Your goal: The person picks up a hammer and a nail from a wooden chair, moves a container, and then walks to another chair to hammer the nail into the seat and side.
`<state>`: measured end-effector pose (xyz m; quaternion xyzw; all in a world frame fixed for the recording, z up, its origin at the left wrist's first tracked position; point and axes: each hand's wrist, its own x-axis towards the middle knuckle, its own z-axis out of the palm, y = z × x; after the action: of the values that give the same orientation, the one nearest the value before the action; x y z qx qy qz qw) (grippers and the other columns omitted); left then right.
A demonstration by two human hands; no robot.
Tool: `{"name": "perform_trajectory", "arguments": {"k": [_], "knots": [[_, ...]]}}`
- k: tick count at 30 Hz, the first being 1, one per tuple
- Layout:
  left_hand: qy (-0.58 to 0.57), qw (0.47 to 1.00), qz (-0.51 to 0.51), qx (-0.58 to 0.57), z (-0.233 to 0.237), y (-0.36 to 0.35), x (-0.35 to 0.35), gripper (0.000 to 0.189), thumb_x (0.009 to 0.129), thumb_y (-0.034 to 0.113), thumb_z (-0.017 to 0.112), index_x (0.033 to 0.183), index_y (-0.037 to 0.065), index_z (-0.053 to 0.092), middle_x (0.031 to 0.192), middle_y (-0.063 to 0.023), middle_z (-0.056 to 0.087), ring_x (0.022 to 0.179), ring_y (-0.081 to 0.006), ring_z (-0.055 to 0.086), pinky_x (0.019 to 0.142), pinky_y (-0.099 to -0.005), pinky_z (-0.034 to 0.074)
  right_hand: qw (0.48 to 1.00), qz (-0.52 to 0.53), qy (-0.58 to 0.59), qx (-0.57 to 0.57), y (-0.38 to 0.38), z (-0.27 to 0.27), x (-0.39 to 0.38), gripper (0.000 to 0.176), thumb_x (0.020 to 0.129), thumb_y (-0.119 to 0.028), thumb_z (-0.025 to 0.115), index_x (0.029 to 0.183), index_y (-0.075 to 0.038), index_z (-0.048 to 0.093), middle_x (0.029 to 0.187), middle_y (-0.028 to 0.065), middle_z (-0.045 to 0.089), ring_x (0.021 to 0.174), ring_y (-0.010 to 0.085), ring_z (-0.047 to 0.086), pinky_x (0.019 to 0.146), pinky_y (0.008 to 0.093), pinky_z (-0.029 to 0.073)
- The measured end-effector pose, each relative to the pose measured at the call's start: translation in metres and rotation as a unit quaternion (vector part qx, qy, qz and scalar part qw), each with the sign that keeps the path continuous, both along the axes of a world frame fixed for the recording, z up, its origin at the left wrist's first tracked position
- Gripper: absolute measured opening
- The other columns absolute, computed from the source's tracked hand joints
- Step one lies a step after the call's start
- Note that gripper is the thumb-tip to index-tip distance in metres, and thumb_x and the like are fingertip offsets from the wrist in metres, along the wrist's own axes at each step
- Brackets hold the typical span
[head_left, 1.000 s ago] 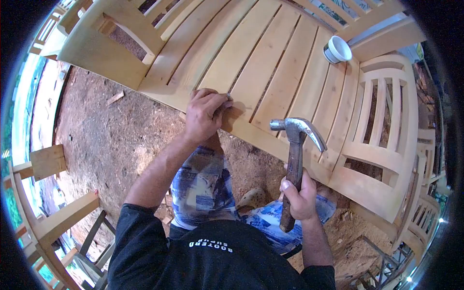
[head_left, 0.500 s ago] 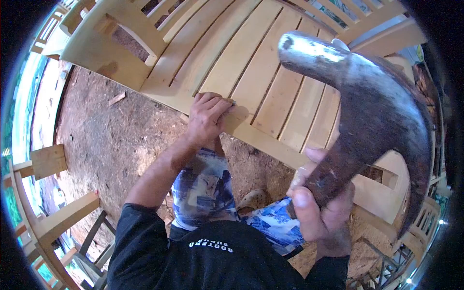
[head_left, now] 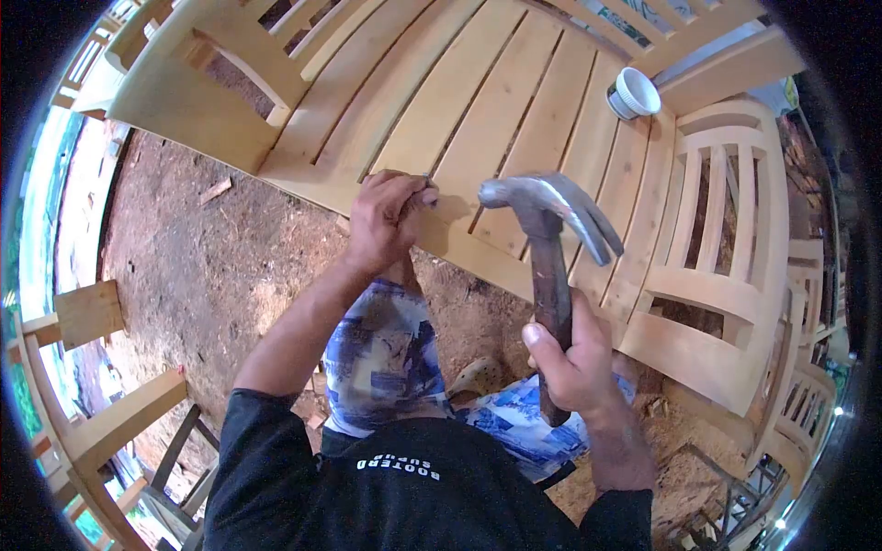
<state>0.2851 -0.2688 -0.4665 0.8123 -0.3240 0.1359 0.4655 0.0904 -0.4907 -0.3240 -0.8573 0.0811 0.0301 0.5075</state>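
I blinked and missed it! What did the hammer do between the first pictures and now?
The hammer, gripped in the right hand, swung up close to the camera, then came back down; its head now hovers beside the left hand. The left hand stayed pinched on the wooden bench, and the white jar stayed put.

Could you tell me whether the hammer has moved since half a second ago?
Yes. The hammer, gripped in the right hand, has swung down, away from the camera; its head is now over the bench slats, near the left hand.
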Motion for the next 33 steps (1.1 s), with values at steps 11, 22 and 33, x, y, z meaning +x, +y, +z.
{"name": "perform_trajectory", "arguments": {"k": [11, 22, 33], "knots": [[0.008, 0.998, -0.025, 0.059, 0.0, -0.024, -0.012, 0.029, 0.073, -0.001, 0.074, 0.102, 0.003, 0.074, 0.098, -0.0123, 0.075, 0.098, -0.0339, 0.07, 0.088, -0.0443, 0.054, 0.976, -0.139, 0.07, 0.152, -0.018, -0.049, -0.058, 0.031, 0.096, -0.016, 0.068, 0.119, 0.002, 0.059, 0.078, 0.0042, 0.063, 0.06, 0.0139, 0.062, 0.058, 0.0319, 0.052], [-0.019, 0.998, -0.026, 0.061, -0.001, -0.025, -0.012, 0.018, 0.082, 0.011, 0.079, 0.098, 0.008, 0.074, 0.093, -0.0071, 0.077, 0.096, -0.0281, 0.071, 0.088, -0.0427, 0.05, 0.972, -0.132, 0.096, 0.167, -0.013, -0.044, -0.057, 0.041, 0.098, -0.018, 0.064, 0.131, 0.005, 0.055, 0.084, 0.0059, 0.064, 0.065, 0.0122, 0.062, 0.059, 0.0292, 0.054], [-0.126, 0.985, -0.072, 0.092, -0.005, -0.02, -0.013, 0.032, 0.073, 0.013, 0.078, 0.103, 0.011, 0.072, 0.099, -0.0036, 0.076, 0.1, -0.0255, 0.07, 0.088, -0.0428, 0.049, 1.0, -0.013, 0.012, -0.015, -0.013, -0.005, -0.027, 0.041, 0.094, -0.018, 0.068, 0.127, 0.005, 0.058, 0.08, 0.0046, 0.065, 0.064, 0.0136, 0.063, 0.062, 0.0305, 0.053]]}}
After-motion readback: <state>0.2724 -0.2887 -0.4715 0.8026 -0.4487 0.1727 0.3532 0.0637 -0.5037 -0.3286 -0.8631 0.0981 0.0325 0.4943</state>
